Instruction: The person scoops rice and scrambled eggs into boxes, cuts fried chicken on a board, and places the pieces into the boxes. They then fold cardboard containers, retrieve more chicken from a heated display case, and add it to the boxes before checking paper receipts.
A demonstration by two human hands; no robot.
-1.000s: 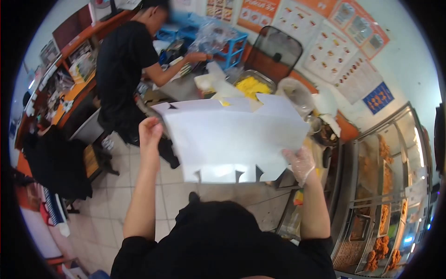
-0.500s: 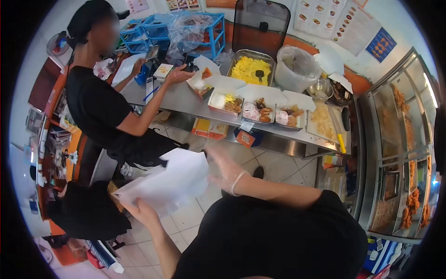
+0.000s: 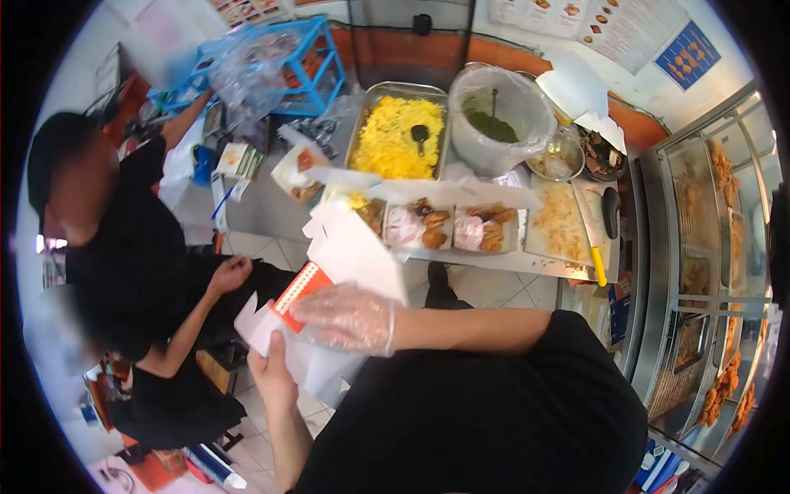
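Note:
A white cardboard takeaway box (image 3: 362, 247) with a red printed panel is partly folded in front of my body. My bare left hand (image 3: 276, 375) grips its lower left edge, thumb up against the card. My right hand (image 3: 350, 319), in a clear plastic glove, is closed over the box beside the red panel and hides part of it. Beyond the box on the steel counter stand two filled boxes (image 3: 418, 224) (image 3: 485, 229) with fried chicken and a pinkish-white wrapped portion. Another filled box (image 3: 366, 210) is partly covered by the one I hold.
A tray of yellow rice (image 3: 399, 136), a lined tub with green contents (image 3: 494, 123) and a metal bowl (image 3: 559, 158) stand along the back. A yellow-handled knife (image 3: 597, 255) lies on the cutting board (image 3: 559, 218). A co-worker (image 3: 115, 222) stands left; a heated display (image 3: 708, 272) stands right.
My gloved right hand has come left onto the box. The box has turned, showing its red panel, and now has folded flaps. The co-worker has leaned left, one arm reaching back.

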